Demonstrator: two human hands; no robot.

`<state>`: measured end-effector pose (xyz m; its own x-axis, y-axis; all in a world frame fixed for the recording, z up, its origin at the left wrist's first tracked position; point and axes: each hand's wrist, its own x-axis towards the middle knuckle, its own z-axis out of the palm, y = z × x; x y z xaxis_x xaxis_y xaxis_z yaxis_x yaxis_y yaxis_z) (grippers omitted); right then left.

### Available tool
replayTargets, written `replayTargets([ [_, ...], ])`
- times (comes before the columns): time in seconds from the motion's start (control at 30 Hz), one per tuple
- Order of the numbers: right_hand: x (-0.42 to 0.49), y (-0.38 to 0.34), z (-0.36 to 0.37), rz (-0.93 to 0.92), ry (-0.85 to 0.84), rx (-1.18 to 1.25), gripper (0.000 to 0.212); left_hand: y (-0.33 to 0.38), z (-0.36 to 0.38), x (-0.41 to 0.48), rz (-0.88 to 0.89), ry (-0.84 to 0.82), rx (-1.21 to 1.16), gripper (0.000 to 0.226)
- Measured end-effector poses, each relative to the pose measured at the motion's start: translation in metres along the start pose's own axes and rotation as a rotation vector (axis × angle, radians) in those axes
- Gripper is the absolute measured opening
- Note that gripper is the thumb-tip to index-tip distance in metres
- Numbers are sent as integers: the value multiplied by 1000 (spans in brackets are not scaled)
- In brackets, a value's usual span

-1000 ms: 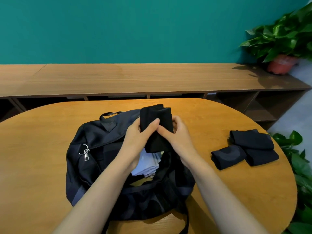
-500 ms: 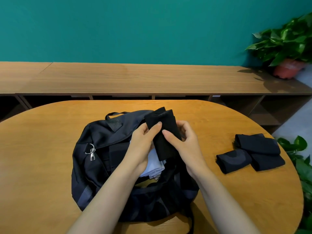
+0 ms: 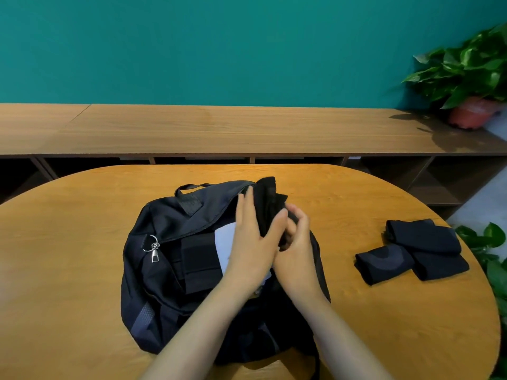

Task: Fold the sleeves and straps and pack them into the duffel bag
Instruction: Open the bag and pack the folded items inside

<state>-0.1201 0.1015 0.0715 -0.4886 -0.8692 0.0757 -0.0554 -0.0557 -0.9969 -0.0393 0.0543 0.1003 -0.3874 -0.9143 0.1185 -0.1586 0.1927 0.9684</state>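
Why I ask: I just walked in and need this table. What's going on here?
A person is packing a dark navy fabric duffel bag that lies open on the oval wooden table. The left hand and the right hand both hold a folded black fabric piece just above the bag's opening. A folded white cloth already lies inside. Three more folded black fabric pieces wait on the table to the person's right, not yet packed.

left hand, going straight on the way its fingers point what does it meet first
Probably the far zip edge of the duffel bag, just beyond the left hand; depth is unclear, it may pass above.
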Motion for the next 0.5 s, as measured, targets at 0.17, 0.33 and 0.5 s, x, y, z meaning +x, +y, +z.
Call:
replayTargets([
  [0.17,1,5,-22,47,-303,217,48,-3,-13,14,14,42,64,59],
  [0.33,42,1,-40,-103,-101,-118,37,-10,-15,20,1,63,179,70],
  [0.5,107,13,-42,-261,-261,-888,15,-19,10,36,93,184,595,63],
])
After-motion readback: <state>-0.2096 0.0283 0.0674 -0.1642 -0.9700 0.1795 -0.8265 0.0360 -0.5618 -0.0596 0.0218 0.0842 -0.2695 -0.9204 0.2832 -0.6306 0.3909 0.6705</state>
